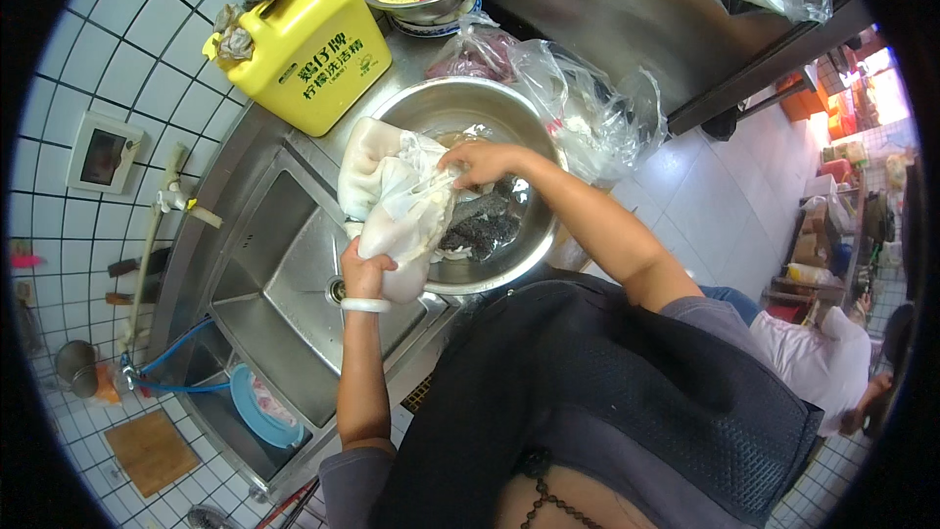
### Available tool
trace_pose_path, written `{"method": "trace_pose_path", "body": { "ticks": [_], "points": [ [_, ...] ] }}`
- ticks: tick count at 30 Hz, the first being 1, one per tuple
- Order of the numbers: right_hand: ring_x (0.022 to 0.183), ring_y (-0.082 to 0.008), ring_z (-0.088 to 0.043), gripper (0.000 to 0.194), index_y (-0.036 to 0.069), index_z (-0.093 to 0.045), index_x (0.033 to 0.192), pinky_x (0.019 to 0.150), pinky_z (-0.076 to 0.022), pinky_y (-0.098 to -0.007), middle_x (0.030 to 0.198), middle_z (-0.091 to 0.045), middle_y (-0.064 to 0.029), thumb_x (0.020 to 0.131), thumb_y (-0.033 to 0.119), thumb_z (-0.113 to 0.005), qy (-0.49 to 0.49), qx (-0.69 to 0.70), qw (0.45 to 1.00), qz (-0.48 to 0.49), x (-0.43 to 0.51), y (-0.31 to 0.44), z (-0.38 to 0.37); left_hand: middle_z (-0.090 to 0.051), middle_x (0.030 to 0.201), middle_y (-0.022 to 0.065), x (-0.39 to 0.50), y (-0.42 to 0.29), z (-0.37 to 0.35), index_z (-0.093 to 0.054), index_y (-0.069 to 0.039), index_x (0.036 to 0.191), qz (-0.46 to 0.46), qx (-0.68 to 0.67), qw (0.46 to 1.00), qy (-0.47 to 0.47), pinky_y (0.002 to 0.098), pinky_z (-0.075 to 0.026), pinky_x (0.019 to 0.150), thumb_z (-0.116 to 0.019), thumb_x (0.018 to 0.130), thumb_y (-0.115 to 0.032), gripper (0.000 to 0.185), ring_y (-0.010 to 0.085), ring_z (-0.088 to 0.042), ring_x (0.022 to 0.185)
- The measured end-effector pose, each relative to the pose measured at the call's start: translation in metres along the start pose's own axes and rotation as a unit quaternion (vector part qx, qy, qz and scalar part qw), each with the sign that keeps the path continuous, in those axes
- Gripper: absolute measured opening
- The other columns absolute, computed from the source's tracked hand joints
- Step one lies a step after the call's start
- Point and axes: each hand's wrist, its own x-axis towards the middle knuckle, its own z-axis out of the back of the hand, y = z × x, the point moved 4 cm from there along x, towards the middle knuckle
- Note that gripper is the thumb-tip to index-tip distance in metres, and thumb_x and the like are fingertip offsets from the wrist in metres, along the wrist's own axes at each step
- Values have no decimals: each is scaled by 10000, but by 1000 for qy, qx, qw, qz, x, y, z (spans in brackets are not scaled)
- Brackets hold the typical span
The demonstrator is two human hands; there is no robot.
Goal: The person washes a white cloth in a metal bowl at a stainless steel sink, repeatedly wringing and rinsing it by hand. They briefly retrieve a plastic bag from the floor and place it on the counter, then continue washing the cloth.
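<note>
A large, pale, slippery piece of raw animal stomach or similar meat point(407, 217) hangs between my hands, over the left rim of a steel basin point(470, 92). My left hand point(365, 264) grips its lower end from the left, thumb on top; a white bangle is on that wrist. My right hand point(481, 164) pinches thin, whitish membrane at its upper right side. Inside the basin lie dark grey, rough-textured pieces point(481, 224) in shallow liquid. Part of the basin's inside is hidden behind the meat and my right hand.
A steel sink point(272, 323) with a drain lies left of the basin. Behind stand a yellow detergent jug point(316, 59) and a bowl of chopped red and pale pieces point(422, 11). Plastic bags point(587, 117) crowd the basin's right. Another person in white point(815, 360) is at the far right.
</note>
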Motion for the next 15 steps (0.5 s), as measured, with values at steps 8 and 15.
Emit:
{"method": "trace_pose_path", "body": {
  "ticks": [8, 15],
  "points": [
    [709, -357, -577, 391, 10, -573, 808, 675, -444, -418, 737, -595, -188, 820, 399, -529, 12, 19, 998, -55, -2, 51, -52, -603, 726, 175, -22, 0, -27, -522, -44, 751, -114, 307, 945, -23, 388, -459, 640, -683, 526, -88, 280, 345, -590, 694],
    [770, -314, -586, 543, -15, -574, 759, 713, -446, -386, 822, -599, -231, 807, 521, -500, -76, 202, 947, -237, -31, 29, -86, -570, 717, 164, -39, 4, -55, -498, -42, 762, -182, 325, 921, -111, 422, -435, 651, -660, 543, -56, 273, 368, -557, 723]
  ]
}}
